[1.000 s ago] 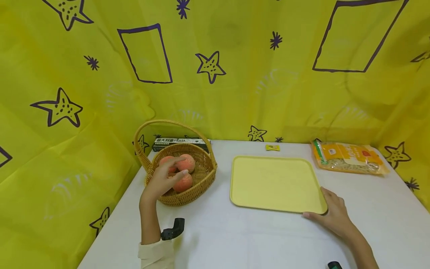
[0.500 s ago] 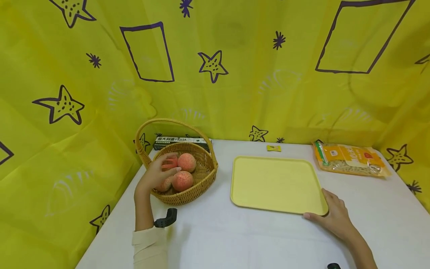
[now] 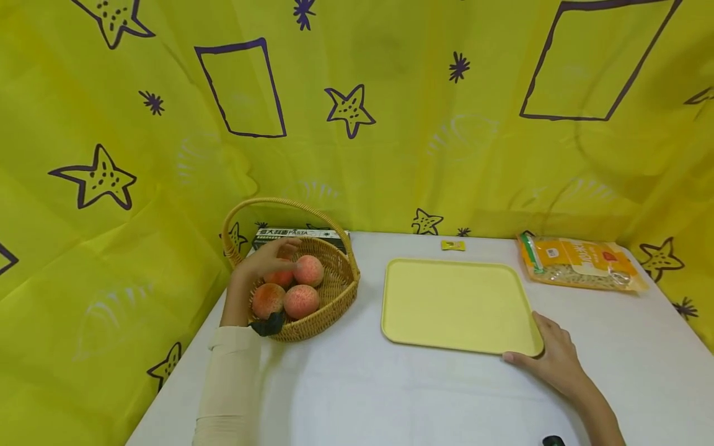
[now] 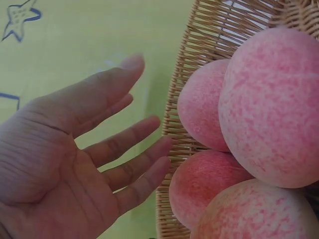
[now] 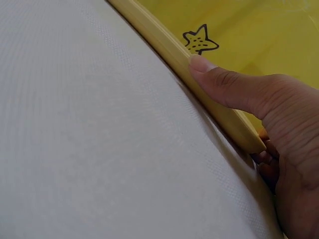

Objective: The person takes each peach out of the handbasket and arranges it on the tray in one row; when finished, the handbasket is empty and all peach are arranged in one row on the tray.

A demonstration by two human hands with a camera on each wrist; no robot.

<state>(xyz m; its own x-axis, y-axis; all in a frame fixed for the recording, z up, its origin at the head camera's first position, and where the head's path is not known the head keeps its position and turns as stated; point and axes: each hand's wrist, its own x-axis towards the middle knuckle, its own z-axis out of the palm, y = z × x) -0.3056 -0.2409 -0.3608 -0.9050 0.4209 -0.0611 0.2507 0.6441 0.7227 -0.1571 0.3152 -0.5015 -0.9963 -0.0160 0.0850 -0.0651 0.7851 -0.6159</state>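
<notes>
Several pink peaches [image 3: 302, 301] lie in a wicker basket [image 3: 341, 296] with a tall arched handle, on the left of the table. My left hand [image 3: 266, 260] is over the basket's far left side, partly covering the rear peaches. In the left wrist view its fingers [image 4: 127, 167] are spread loosely beside the woven rim, holding nothing. On the right, my right hand [image 3: 555, 359] grips the near right corner of a flat yellow tray [image 3: 457, 303]. Its thumb [image 5: 229, 87] lies along the tray's near edge, while the other fingers are bent at the corner, partly hidden.
Behind the basket stands a dark pasta box [image 3: 329, 235]. A small yellow packet [image 3: 453, 245] lies beyond the tray, and an orange bag of grain-like food [image 3: 580, 263] sits at the back right. A yellow patterned curtain [image 3: 390, 173] borders the white table.
My left hand has drawn back from the front peaches toward the basket's far left side, uncovering a peach at the front left. The right hand and tray have stayed in place.
</notes>
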